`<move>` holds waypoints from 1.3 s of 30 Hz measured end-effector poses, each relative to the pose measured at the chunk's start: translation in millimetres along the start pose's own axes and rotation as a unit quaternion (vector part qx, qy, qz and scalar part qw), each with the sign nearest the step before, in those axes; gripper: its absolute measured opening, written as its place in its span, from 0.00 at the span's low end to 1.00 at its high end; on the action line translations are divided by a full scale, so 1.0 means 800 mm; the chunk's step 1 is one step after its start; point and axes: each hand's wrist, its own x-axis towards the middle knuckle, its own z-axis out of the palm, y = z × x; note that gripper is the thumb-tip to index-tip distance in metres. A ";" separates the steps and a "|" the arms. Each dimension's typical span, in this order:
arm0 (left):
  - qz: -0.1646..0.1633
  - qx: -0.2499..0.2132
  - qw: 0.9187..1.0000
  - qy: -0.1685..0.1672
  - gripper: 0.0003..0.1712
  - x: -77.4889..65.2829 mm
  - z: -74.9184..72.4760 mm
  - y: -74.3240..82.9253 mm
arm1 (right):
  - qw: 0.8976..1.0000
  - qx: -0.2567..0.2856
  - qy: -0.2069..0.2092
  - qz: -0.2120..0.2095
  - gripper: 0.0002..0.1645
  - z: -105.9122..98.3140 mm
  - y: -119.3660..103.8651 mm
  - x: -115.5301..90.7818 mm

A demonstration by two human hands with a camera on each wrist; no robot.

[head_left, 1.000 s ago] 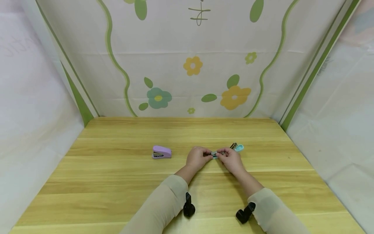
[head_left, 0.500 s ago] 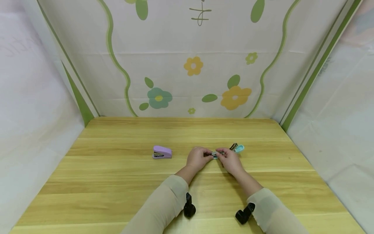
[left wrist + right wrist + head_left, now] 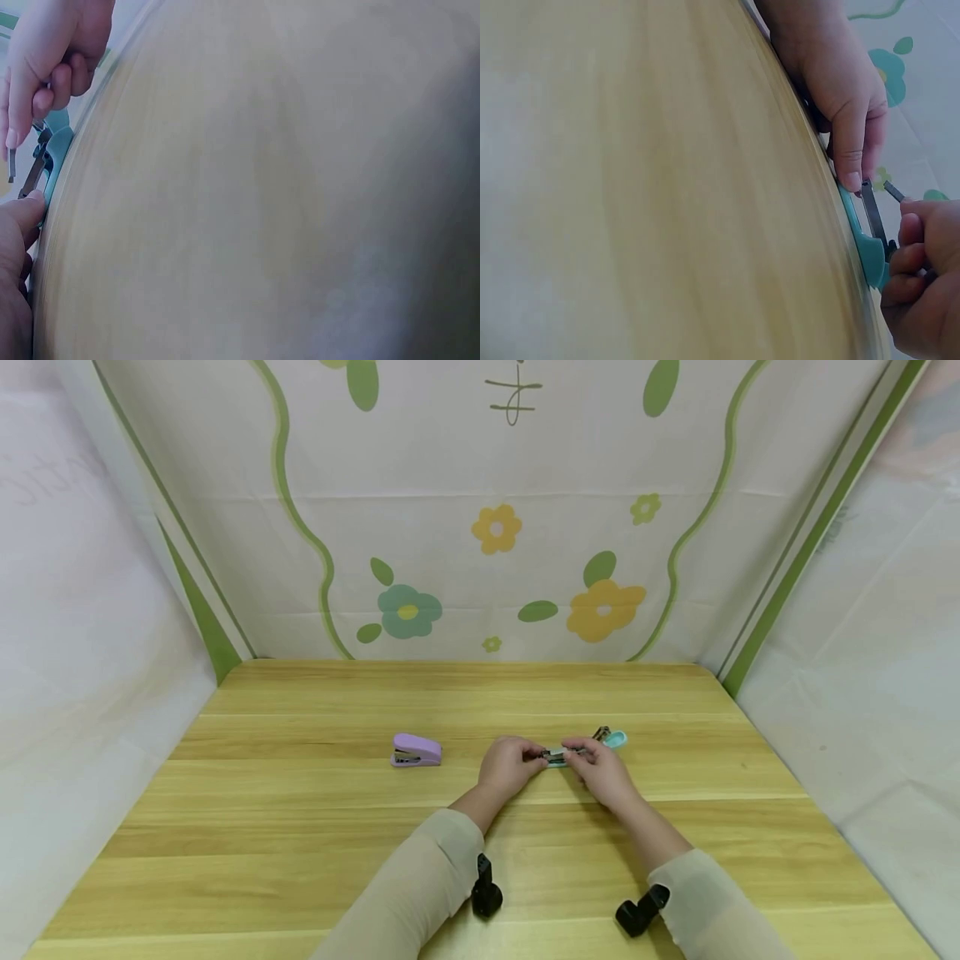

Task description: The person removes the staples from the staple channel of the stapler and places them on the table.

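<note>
A teal stapler (image 3: 616,739) lies opened up on the table in the head view, its top swung back to the right and its metal channel (image 3: 871,210) bare. My left hand (image 3: 512,766) pinches the front end of its base between thumb and fingers. Just above the channel, my right hand (image 3: 602,772) pinches a short grey metal strip (image 3: 894,192), which looks like a strip of staples. In the left wrist view that strip (image 3: 11,166) points down from the fingertips, apart from the channel. The right fingers partly hide the stapler's hinge.
A purple stapler (image 3: 416,750) stands on the wooden table (image 3: 300,860) to the left of my hands. Behind the table hangs a white cloth (image 3: 450,460) with printed flowers, and cloth walls rise on both sides.
My right hand has drawn back a little to the right with the grey strip, baring more of the stapler's channel. My left hand keeps its place on the base.
</note>
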 end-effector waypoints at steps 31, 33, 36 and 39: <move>-0.005 0.007 1.000 -0.004 0.11 -0.003 -0.004 0.003 | 0.987 -0.149 -0.038 -0.047 0.15 -0.034 0.029 -0.023; -0.005 0.005 1.000 -0.004 0.11 -0.004 -0.004 0.004 | 0.985 -0.158 -0.038 -0.054 0.14 -0.036 0.031 -0.024; -0.004 0.001 1.000 -0.002 0.11 -0.005 -0.004 0.004 | 0.983 -0.167 -0.041 -0.061 0.13 -0.037 0.032 -0.024; -0.003 -0.001 1.000 0.000 0.11 -0.005 -0.004 0.005 | 0.981 -0.175 -0.045 -0.064 0.13 -0.037 0.032 -0.025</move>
